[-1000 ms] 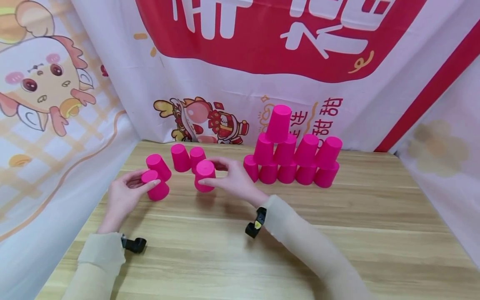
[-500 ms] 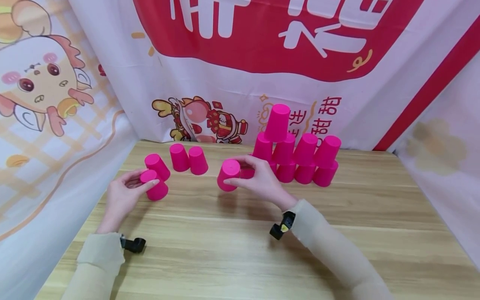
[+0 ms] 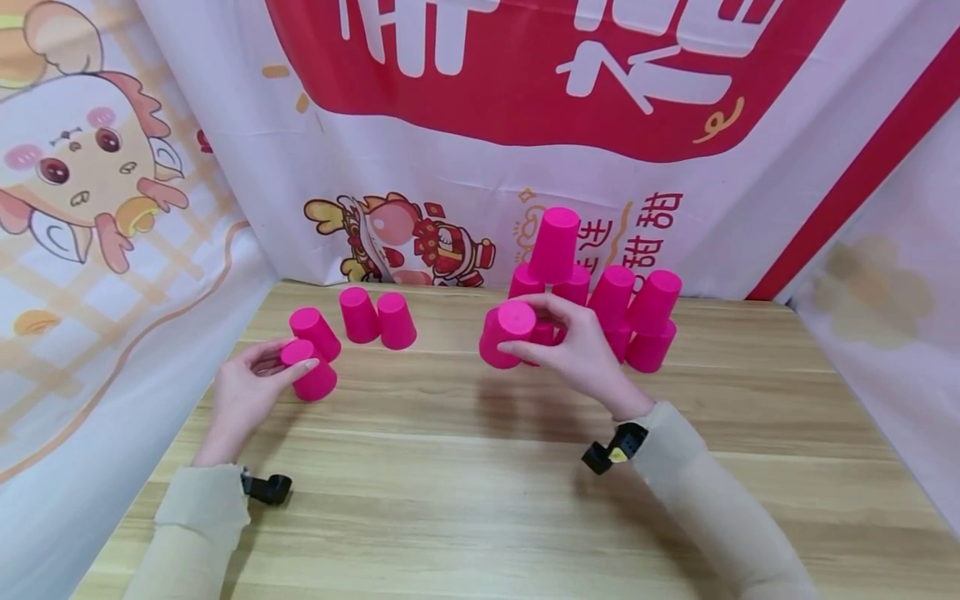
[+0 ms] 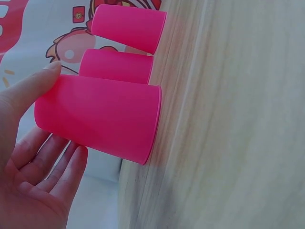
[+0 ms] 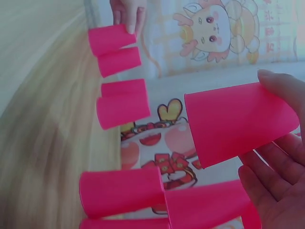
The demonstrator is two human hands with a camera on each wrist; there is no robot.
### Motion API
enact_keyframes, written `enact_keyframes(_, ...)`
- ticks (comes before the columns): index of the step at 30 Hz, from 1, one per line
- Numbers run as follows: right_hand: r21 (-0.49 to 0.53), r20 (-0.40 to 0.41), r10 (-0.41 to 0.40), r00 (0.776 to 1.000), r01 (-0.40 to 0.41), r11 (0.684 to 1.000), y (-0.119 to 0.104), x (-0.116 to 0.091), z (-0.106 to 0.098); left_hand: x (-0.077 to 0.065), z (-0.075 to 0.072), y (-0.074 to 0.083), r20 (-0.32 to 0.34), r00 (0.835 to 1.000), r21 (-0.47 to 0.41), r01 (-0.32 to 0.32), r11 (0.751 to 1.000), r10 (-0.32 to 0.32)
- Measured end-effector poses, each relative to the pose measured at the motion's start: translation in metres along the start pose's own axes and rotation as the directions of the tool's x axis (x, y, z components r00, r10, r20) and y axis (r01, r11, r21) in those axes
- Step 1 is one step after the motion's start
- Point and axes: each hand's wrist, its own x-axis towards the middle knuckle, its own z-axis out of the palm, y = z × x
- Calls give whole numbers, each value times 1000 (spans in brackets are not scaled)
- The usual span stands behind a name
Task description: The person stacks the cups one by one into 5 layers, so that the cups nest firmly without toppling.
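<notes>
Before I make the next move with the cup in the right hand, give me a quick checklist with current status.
1. Right hand grips its cup between thumb and fingers: ok.
2. That cup is rim-down: ok.
3. It is clear of the table: ok, its shadow falls apart from it.
4. Top cup rests on the stack: ok.
5. Bottom row fully visible in the head view: not ok, partly hidden by the right hand and its cup.
6. Left-hand cup touches the table: cannot tell.
</notes>
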Motion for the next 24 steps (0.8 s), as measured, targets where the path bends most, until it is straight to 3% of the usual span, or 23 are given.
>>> enact_keyframes(6, -14, -60, 34, 998, -34, 999, 2, -10, -23, 0, 1, 2, 1, 1000, -6, 2, 1000, -2)
enact_keyframes(16, -31, -194, -71, 978, 67, 997, 9, -20, -59, 0, 0, 1, 18, 1000, -40, 5, 999, -4)
enact_keyframes(24, -56, -283, -72, 956, 58, 997, 9, -26, -87, 0, -1, 1, 4, 1000, -35, 0, 999, 0)
